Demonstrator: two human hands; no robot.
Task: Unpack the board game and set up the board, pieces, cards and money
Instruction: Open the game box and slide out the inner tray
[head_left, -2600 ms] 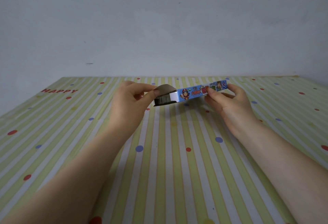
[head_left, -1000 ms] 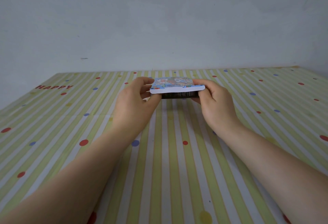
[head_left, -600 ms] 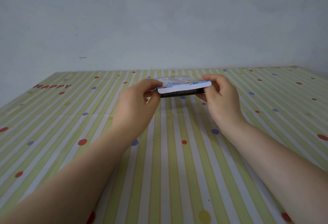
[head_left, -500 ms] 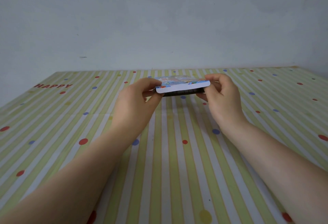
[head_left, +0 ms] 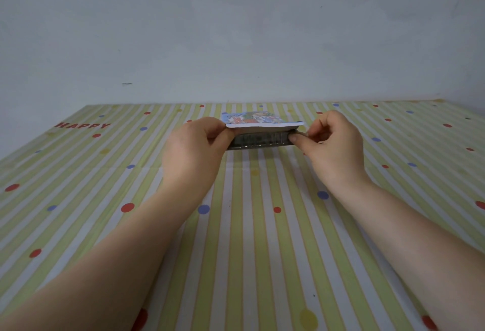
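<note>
A small flat game box [head_left: 258,132] with a blue cartoon-printed top is held a little above the table, its open end facing me. The white end flap is lifted and dark contents show inside the opening. My left hand [head_left: 195,152] grips the box's left end with thumb on top. My right hand [head_left: 332,144] pinches the right end of the box at the opening, fingers curled. What the box contains cannot be made out.
The table [head_left: 249,252] is covered with a green-and-white striped cloth with red, blue and yellow dots and the word HAPPY at the back left. A plain grey wall [head_left: 236,28] stands behind the far edge.
The box was turned from edge-on to flat, open end toward me. Its white flap has lifted, and the dark inside now shows more. My right fingers shifted to the lower right corner.
</note>
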